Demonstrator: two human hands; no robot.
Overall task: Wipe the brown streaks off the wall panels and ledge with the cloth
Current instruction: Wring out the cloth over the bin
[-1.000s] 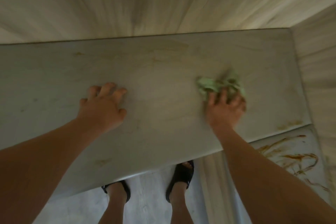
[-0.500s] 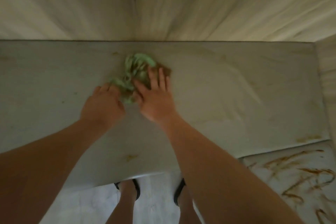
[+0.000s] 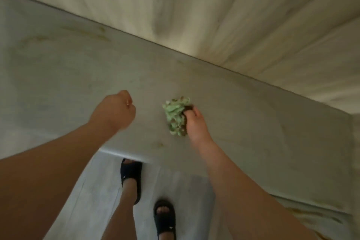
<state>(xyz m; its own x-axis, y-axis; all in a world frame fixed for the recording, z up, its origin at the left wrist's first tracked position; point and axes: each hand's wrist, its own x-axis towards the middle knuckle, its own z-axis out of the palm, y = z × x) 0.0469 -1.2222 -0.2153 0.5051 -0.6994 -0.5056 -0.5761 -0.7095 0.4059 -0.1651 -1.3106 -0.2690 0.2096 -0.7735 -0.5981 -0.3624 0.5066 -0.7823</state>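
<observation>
The right hand (image 3: 194, 124) is gripping the bunched green cloth (image 3: 176, 116) against the middle of the ledge (image 3: 78, 76) while the left hand (image 3: 115, 110) is hovering fisted and empty, so pressing flatter is probably paying off, working toward the faint brown smear (image 3: 159, 144) by the front edge, with open room lying rightward below the wall panels (image 3: 214, 15).

Head-worn view looks steeply down, close over the ledge (image 3: 78, 83); frame tilted.

Dim, soft, blurred, wide-angle warped
</observation>
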